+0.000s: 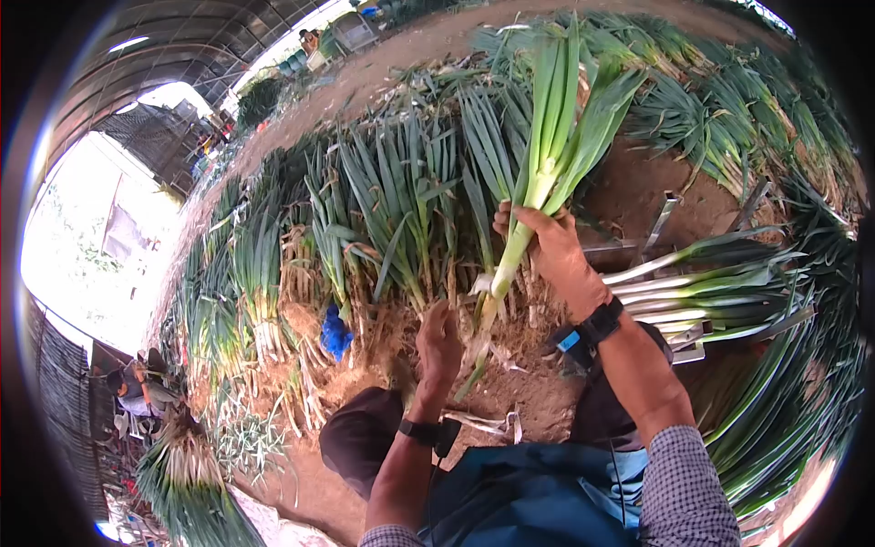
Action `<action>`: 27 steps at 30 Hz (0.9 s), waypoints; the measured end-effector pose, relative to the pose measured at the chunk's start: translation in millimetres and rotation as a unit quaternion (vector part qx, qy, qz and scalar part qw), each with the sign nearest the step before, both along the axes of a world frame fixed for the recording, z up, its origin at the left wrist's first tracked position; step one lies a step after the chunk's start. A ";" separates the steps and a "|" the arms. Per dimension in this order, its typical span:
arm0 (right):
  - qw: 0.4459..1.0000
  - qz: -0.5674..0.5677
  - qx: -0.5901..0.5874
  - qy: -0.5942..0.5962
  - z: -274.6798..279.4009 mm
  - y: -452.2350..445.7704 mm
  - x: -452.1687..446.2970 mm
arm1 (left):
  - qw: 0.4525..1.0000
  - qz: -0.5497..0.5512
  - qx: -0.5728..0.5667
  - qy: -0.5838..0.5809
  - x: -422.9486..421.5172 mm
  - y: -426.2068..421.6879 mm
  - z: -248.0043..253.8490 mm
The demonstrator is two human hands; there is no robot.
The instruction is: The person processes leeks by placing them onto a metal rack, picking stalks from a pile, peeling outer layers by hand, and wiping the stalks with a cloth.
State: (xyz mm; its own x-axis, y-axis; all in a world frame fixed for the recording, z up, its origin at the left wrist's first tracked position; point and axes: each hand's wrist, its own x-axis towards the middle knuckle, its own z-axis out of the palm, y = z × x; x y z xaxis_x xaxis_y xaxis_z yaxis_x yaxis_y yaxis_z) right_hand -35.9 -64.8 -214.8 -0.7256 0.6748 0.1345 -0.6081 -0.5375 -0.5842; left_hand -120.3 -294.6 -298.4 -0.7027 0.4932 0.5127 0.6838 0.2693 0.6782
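Note:
My right hand (551, 244) is wrapped round the stem of a large green onion (540, 182) and holds it up at a tilt. Its broad leaves point up and away, and its pale root end hangs down towards my left. A loose strip of peel (478, 360) dangles below that root end. My left hand (439, 345) is just left of the root end, apart from the stem. Its fingers are pressed together, and whatever may be between them is hidden. Beyond both hands, unpeeled green onions (392, 201) stand in rows with dirty roots.
To my right, a metal rack (688, 351) holds cleaned green onions (693, 296) with white stems. More piles (720, 128) lie at the far right. A blue scrap (335, 334) sits among the roots. A bundle (187, 465) lies at lower left, and peelings (483, 424) litter the soil.

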 end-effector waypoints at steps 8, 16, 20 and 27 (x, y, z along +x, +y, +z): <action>0.996 -0.039 0.033 -0.067 -8.4 -33.6 -11.2 | 0.974 -0.080 -0.161 0.140 27.5 54.1 63.2; 0.999 -0.029 0.025 -0.034 -9.0 -15.9 -11.4 | 0.964 -0.139 -0.162 0.161 28.3 40.0 35.4; 1.000 -0.016 -0.012 -0.008 -3.9 3.6 -0.1 | 0.986 -0.074 -0.136 -0.063 24.4 -3.3 12.3; 1.000 -0.019 -0.014 0.020 10.2 25.4 15.5 | 0.972 -0.010 -0.207 -0.110 8.0 -86.0 -40.6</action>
State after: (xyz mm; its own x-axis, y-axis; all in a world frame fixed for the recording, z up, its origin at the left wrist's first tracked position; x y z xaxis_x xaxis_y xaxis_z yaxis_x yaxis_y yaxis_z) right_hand -20.4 -39.4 -204.6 -0.6933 0.7063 0.1432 -0.6512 -0.5288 -0.5444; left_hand -112.3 -380.6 -339.0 -0.7605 0.6406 0.1058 0.5427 0.5376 0.6453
